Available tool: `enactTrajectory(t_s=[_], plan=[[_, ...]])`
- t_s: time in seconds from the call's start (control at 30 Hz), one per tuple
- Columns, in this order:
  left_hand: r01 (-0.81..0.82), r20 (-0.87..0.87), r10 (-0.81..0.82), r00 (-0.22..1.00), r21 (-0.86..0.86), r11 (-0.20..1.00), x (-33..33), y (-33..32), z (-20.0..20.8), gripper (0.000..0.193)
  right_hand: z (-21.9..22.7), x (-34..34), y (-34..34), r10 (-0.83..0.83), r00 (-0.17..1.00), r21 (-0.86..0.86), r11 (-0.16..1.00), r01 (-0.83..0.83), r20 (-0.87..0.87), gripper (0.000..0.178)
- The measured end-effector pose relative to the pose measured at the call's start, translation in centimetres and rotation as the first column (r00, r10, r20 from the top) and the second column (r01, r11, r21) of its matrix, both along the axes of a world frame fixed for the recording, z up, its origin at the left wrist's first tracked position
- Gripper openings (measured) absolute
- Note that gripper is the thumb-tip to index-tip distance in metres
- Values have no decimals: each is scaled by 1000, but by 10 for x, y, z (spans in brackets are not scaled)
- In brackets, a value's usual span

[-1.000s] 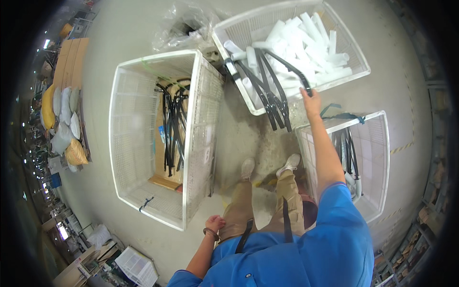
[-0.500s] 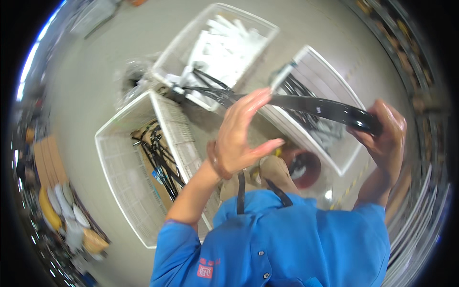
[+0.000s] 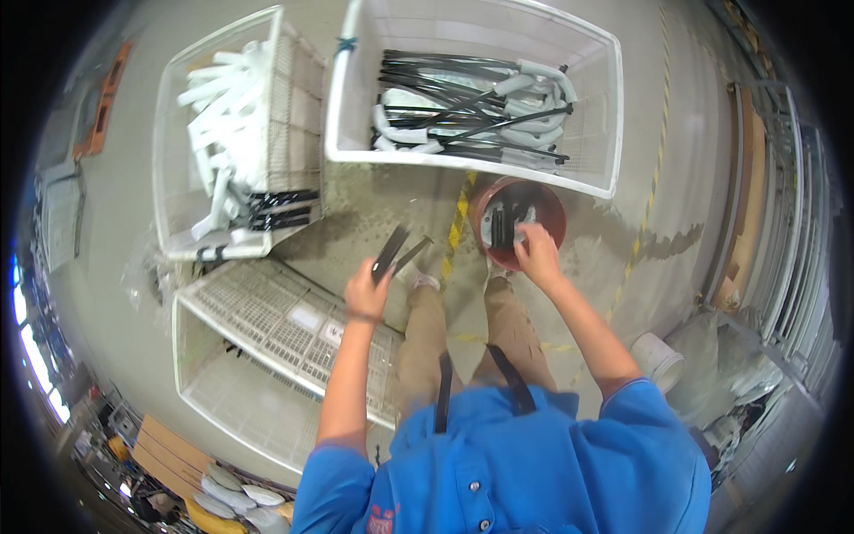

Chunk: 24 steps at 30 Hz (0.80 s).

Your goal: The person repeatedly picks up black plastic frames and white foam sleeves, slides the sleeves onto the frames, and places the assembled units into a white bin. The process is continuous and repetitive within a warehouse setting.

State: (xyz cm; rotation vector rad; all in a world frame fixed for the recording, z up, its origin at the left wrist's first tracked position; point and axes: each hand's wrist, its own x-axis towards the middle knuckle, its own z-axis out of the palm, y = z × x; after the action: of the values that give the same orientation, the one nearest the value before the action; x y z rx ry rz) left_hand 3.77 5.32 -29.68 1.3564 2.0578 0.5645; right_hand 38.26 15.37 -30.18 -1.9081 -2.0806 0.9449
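My left hand (image 3: 363, 292) is closed around a black curved bar (image 3: 390, 254), which shows as two dark arms jutting past the fingers, blurred at their tips. Over the rim of a red bucket (image 3: 556, 206) reaches my right hand (image 3: 538, 254), its fingers bent together. Whatever those fingertips hold, if anything, cannot be made out. Short black pieces (image 3: 498, 230) lie inside the bucket beside the fingers, along with something whitish. The bucket stands on the floor close to my right foot.
Ahead, a white crate (image 3: 471, 160) holds black tubes (image 3: 454, 76), some with white foam sleeves. A second crate (image 3: 162, 169) at the left contains white foam tubes (image 3: 236, 98) and dark pieces. Nearer left lies another white crate (image 3: 178, 343). Metal lengths (image 3: 805, 231) line the right side.
My view has turned toward the bucket. The bar has passed from my right hand to my left, which was open before. My right hand has moved down to the bucket.
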Motion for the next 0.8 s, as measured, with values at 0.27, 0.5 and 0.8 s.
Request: enactTrajectory(t_s=[0.27, 0.5, 0.8], plan=[[-528, 299, 489, 819, 60, 847, 31, -45, -54, 22, -376, 116, -4, 120, 940, -540, 838, 76, 319, 62], [-469, 263, 399, 878, 312, 826, 34, -53, -66, 22, -596, 121, -13, 207, 951, -303, 944, -132, 230, 52], [-388, 86, 384, 919, 363, 847, 56, -42, -70, 9, -485, 103, 39, -62, 962, -506, 841, 194, 266, 65]])
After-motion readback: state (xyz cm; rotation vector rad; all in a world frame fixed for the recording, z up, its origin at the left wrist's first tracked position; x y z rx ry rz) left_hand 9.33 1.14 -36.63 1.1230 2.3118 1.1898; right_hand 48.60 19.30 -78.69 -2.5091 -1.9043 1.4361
